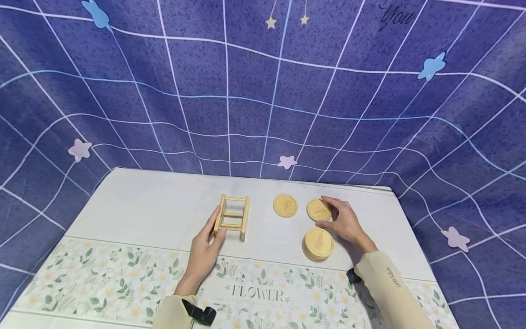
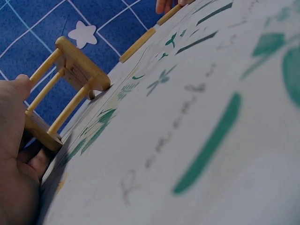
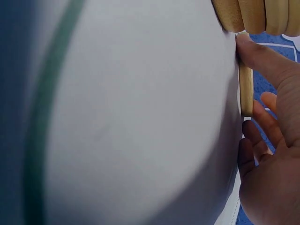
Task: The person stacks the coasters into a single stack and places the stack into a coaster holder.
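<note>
A small wooden coaster holder (image 1: 245,214) with rails and crossbars stands on the white cloth, left of centre. My left hand (image 1: 204,251) grips its left side, thumb at the near end; the left wrist view shows the rails of the holder (image 2: 72,105) beside the palm. On the right, my right hand (image 1: 345,222) pinches a round wooden coaster (image 1: 318,210) by its edge between thumb and fingers. That coaster (image 3: 246,84) lies flat at cloth level in the right wrist view. Just nearer is a stack of several coasters (image 1: 318,243). A single coaster (image 1: 285,206) lies to the left.
The table cloth (image 1: 156,205) is white, with a flower-printed band (image 1: 123,278) along the near side reading "FLOWER". Behind the table hangs a purple-blue curtain (image 1: 255,109) with grid lines and stars, which also rises at both sides.
</note>
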{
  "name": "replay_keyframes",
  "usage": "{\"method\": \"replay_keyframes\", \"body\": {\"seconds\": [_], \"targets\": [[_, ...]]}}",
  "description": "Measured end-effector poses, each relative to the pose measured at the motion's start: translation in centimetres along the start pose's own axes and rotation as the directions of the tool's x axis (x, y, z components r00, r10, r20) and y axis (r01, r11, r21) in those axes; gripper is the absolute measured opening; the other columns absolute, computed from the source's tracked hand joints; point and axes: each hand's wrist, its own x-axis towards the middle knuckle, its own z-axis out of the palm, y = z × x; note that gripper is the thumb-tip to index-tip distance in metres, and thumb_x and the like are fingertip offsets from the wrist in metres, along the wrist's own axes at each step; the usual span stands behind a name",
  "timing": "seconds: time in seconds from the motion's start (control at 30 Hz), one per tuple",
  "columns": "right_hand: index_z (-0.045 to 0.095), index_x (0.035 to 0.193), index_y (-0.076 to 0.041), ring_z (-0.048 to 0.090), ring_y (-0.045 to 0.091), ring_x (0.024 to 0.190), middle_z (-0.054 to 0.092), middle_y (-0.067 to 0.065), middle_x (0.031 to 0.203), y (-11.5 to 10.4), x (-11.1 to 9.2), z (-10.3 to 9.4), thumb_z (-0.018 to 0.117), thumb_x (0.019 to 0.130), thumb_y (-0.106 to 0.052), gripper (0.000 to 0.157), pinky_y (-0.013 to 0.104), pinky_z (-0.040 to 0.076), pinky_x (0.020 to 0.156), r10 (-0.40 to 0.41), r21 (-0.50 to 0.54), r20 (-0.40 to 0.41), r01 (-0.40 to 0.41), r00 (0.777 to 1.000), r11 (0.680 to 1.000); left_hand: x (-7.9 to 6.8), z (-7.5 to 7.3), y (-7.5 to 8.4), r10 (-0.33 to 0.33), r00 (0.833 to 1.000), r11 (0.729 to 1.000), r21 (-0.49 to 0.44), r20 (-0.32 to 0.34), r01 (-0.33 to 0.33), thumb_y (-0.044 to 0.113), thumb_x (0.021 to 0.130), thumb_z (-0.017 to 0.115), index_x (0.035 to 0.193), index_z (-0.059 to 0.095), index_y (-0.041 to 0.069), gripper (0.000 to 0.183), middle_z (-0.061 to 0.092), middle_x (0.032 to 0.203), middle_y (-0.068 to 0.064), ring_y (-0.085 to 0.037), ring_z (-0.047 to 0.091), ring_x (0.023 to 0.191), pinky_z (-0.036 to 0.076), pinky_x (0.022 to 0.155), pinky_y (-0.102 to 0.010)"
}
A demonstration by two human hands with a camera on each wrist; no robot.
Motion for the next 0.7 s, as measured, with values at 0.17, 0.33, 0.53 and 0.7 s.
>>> {"method": "replay_keyframes", "body": {"seconds": [0.17,0.33,0.53,0.7], "targets": [[0.066,0.152,-0.001,0.060,0.039,0.119,0.073,0.019,0.136,-0.10,-0.18,0.00,0.105,0.076,-0.013,0.086,0.047,0.051,0.102,-0.012,-0.004,-0.012,0.012,1.000,1.000,-0.01,0.03,-0.13,-0.007,1.000,1.000,0.007,0.002,0.007,0.023,0.116,0.063,0.175,0.039,0.021,0.063,0.041,0.177,-0.006,-0.031,0.041,0.162,0.029,0.124,-0.006],[0.064,0.153,-0.001,0.061,0.040,0.119,0.073,0.020,0.134,-0.01,-0.38,-0.10,0.105,0.075,-0.013,0.089,0.051,0.052,0.104,-0.035,0.006,-0.024,0.035,0.999,0.999,-0.07,0.08,-0.03,-0.004,1.000,1.000,0.012,-0.002,0.004,0.023,0.116,0.063,0.174,0.040,0.021,0.063,0.042,0.176,-0.006,-0.031,0.042,0.161,0.030,0.124,-0.007],[0.062,0.155,0.000,0.062,0.036,0.118,0.070,0.020,0.132,0.10,-0.31,-0.20,0.106,0.074,-0.013,0.093,0.046,0.055,0.102,-0.024,0.019,-0.018,0.024,1.000,1.000,-0.05,0.05,-0.20,0.001,1.000,1.000,0.025,-0.005,-0.001,0.023,0.116,0.063,0.175,0.039,0.022,0.063,0.042,0.176,-0.006,-0.031,0.042,0.161,0.030,0.123,-0.006],[0.062,0.155,0.002,0.064,0.038,0.120,0.068,0.021,0.132,0.17,-0.18,-0.13,0.106,0.073,-0.014,0.095,0.051,0.057,0.105,-0.002,0.001,-0.021,0.002,1.000,1.000,-0.01,0.02,-0.29,-0.005,1.000,1.000,0.029,0.004,0.005,0.024,0.116,0.062,0.175,0.037,0.021,0.064,0.041,0.177,-0.006,-0.031,0.041,0.161,0.030,0.124,-0.007]]}}
